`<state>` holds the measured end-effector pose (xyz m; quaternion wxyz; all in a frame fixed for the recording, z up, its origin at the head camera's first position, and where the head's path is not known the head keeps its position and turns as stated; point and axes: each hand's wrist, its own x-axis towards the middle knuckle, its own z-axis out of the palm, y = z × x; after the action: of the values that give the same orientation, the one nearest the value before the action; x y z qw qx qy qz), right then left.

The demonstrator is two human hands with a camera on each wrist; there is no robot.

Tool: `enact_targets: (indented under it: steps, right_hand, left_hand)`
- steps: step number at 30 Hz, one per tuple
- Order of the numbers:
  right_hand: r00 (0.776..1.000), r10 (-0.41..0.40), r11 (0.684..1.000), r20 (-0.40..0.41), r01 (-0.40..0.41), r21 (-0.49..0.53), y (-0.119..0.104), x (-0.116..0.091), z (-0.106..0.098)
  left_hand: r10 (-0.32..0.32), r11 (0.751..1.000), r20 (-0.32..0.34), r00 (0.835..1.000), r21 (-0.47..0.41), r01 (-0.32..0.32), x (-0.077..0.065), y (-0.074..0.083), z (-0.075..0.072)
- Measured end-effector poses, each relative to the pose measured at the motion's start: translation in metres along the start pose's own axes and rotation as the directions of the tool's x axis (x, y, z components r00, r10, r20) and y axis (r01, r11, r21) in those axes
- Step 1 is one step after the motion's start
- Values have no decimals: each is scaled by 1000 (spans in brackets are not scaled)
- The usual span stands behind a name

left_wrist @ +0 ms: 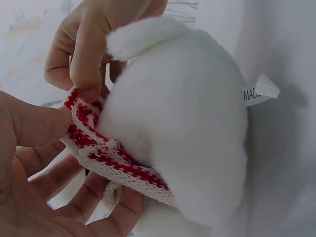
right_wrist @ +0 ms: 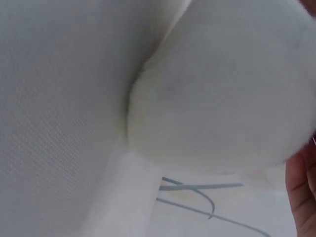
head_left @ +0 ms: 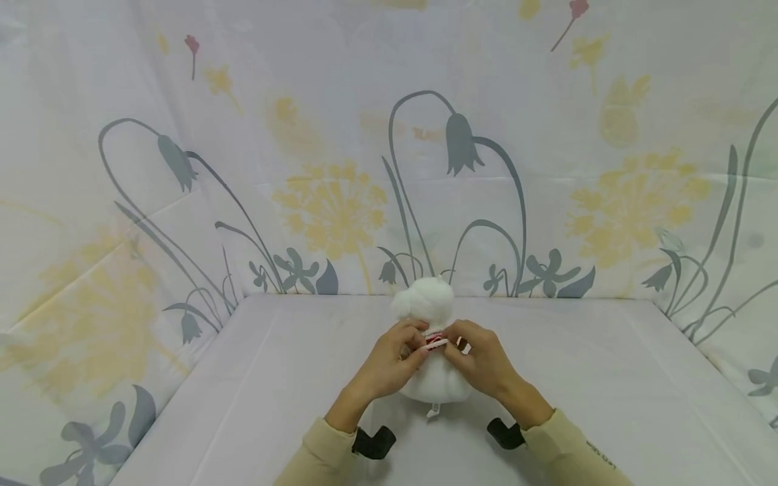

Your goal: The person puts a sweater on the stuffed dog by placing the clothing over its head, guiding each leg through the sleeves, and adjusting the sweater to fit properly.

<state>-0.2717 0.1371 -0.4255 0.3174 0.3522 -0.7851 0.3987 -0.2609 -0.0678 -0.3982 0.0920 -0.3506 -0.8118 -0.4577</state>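
Observation:
A white plush toy (head_left: pixel 434 386) sits on the table with its back towards me. Round its neck runs a red and white knitted scarf (head_left: pixel 434 339). My left hand (head_left: pixel 389 361) pinches the scarf from the left, the thumb pressing on its edge in the left wrist view. From the other side my right hand (head_left: pixel 483 358) pinches the same knitted band (left_wrist: pixel 128 170), thumb and fingertips close to the left thumb. A small white label (left_wrist: pixel 261 92) sticks out at the toy's base. In the right wrist view the plush body (right_wrist: pixel 222 98) hides most of the right hand.
The table (head_left: pixel 292 378) has a pale cover. Behind it hangs a cloth (head_left: pixel 340 121) printed with grey and yellow flowers. Black wrist straps (head_left: pixel 374 443) show at both sleeve cuffs.

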Motion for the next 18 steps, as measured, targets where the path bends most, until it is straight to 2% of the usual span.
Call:
enact_targets:
  steps: [4, 7, 9, 10, 12, 15, 18]
  right_hand:
    - [988, 133, 989, 74, -137, 51, -1, 1, -1]
    - [956, 243, 965, 165, -255, 54, -3, 1, -3]
    - [934, 279, 956, 222, -293, 32, -4, 0, -4]
    - [929, 280, 956, 243, -293, 19, -5, 0, -4]
    - [938, 244, 969, 247, -243, -35, -4, -1, -2]
    - [967, 173, 979, 186, -148, -142, -2, -2, 0]
    - [978, 179, 957, 104, -148, -250, -2, -2, 1]
  left_hand:
    - [-24, 1000, 2, 1000, -4, 24, -1, -4, -1]
    - [-53, 998, 9, 999, -14, 53, -2, -7, -3]
    - [-68, 997, 20, 998, -25, 68, -3, -9, -5]
    - [-73, 997, 26, 997, -30, 73, -3, -10, -6]
    - [-86, 996, 39, 996, -36, 88, -3, -13, -7]
    - [-104, 994, 49, 993, -34, 105, -3, -16, -9]
    - [-109, 994, 49, 993, -23, 111, -3, -19, -9]
